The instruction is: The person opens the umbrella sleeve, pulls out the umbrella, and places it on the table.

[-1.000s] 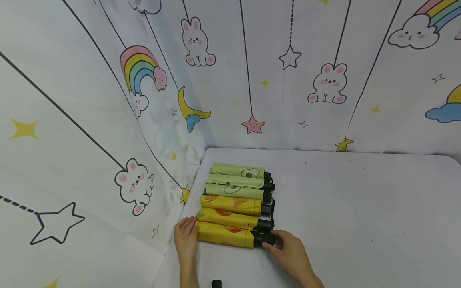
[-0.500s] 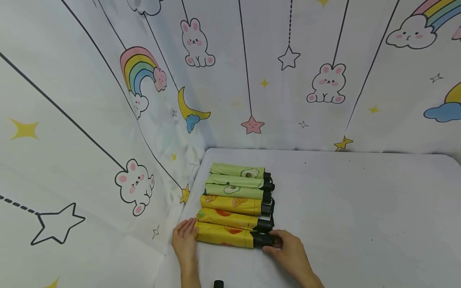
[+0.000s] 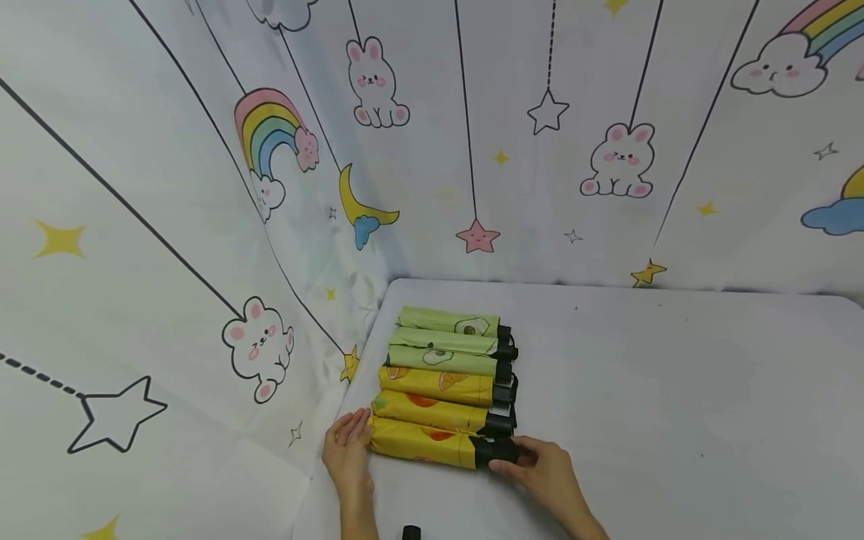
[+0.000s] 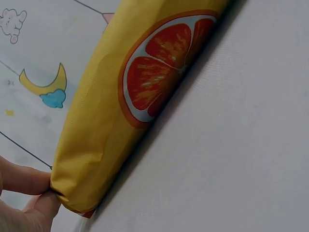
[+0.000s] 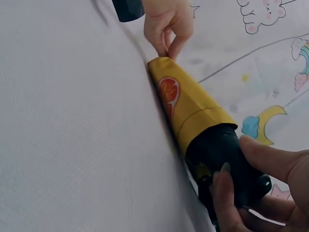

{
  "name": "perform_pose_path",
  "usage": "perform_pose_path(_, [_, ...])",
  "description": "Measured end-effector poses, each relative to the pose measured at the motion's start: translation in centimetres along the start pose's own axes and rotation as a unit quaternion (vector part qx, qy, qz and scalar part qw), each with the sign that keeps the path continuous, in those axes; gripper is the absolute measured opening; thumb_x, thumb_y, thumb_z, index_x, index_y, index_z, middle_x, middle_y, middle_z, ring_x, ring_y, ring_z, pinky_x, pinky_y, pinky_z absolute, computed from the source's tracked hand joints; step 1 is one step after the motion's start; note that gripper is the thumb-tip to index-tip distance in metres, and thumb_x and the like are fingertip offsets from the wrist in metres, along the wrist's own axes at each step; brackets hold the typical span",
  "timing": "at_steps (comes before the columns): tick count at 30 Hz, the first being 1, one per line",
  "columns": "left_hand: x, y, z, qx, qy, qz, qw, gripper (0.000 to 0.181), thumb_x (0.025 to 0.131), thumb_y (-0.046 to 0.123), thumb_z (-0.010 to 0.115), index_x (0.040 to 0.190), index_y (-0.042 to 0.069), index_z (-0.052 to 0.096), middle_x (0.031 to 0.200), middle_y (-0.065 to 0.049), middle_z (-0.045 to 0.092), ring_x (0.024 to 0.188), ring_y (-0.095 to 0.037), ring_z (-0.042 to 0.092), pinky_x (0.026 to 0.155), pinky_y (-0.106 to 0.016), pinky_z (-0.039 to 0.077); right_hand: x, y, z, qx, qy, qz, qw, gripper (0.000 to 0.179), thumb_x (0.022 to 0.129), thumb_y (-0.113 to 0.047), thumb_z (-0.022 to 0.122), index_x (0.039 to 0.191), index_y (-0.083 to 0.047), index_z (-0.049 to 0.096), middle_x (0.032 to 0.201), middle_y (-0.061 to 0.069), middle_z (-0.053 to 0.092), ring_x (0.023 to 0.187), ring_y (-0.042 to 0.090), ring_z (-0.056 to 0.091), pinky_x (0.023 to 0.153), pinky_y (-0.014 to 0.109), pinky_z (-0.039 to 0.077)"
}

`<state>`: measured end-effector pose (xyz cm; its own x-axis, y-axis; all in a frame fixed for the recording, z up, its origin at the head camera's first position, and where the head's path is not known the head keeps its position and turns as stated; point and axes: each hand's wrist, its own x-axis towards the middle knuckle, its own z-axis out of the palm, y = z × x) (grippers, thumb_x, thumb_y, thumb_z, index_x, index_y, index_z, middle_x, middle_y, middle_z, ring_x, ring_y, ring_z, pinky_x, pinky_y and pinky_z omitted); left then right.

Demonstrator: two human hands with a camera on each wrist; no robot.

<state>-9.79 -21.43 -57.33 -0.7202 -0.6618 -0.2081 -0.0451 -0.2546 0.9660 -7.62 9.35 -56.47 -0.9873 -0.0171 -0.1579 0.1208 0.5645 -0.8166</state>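
Nearest me in a row of folded umbrellas is a yellow umbrella with orange-slice prints and a black handle. My left hand pinches its fabric end between thumb and finger, as the left wrist view shows close up. At the other end, my right hand grips the black handle, thumb on one side and fingers on the other. Just behind lie two more yellow umbrellas, one right beside the held one and another farther back. Beyond them are light green umbrellas with avocado prints.
The umbrellas lie side by side at the left of a white-covered table, handles to the right. A black cylindrical end shows at the bottom edge of the head view. White printed cloth hangs behind and at the left.
The head view has shifted slightly. Both hands keep nearly the same places at the two ends of the nearest yellow umbrella, and the row stays as it was.
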Motion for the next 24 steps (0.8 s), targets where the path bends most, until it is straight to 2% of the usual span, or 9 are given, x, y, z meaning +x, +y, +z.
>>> perform_pose_path(7, [-0.2, 0.1, -0.1, -0.017, 0.006, 0.002, 0.9998, 0.048, 0.094, -0.019, 0.061, 0.138, -0.011, 0.044, 0.135, -0.031, 0.062, 0.113, -0.02, 0.073, 0.094, -0.024, 0.057, -0.1, 0.0, -0.1, 0.06, -0.007, 0.032, 0.9977, 0.07, 0.075, -0.045, 0.094, 0.12, 0.004, 0.075, 0.11, 0.018, 0.077, 0.091, 0.024, 0.076, 0.077, 0.039, 0.063])
perform_pose_path(13, [-0.2, 0.1, 0.0, -0.021, 0.005, -0.002, 0.9998, 0.049, 0.093, -0.02, 0.062, 0.138, -0.011, 0.044, 0.134, -0.03, 0.064, 0.112, -0.021, 0.073, 0.093, -0.024, 0.058, -0.4, -0.3, -0.5, 0.127, -0.02, 0.061, 0.9899, 0.067, 0.075, -0.039, 0.095, 0.12, 0.007, 0.074, 0.104, 0.015, 0.078, 0.094, 0.026, 0.077, 0.084, 0.043, 0.063])
perform_pose_path(17, [0.0, 0.0, -0.1, -0.023, 0.009, -0.006, 0.9997, 0.051, 0.093, -0.02, 0.062, 0.139, -0.011, 0.044, 0.134, -0.029, 0.064, 0.109, -0.018, 0.074, 0.093, -0.025, 0.058, -0.7, -0.3, -0.5, 0.188, -0.033, 0.076, 0.9786, 0.067, 0.076, -0.033, 0.095, 0.122, 0.01, 0.072, 0.103, 0.016, 0.079, 0.092, 0.026, 0.078, 0.082, 0.038, 0.063])
perform_pose_path(24, [0.2, 0.0, -0.2, -0.022, 0.007, -0.013, 0.9996, 0.052, 0.093, -0.019, 0.061, 0.141, -0.01, 0.043, 0.135, -0.028, 0.064, 0.107, -0.014, 0.074, 0.092, -0.024, 0.057, -1.2, -0.1, -0.5, 0.268, -0.061, 0.073, 0.9586, 0.07, 0.08, -0.026, 0.093, 0.128, 0.017, 0.064, 0.104, 0.024, 0.077, 0.083, 0.031, 0.079, 0.077, 0.033, 0.063])
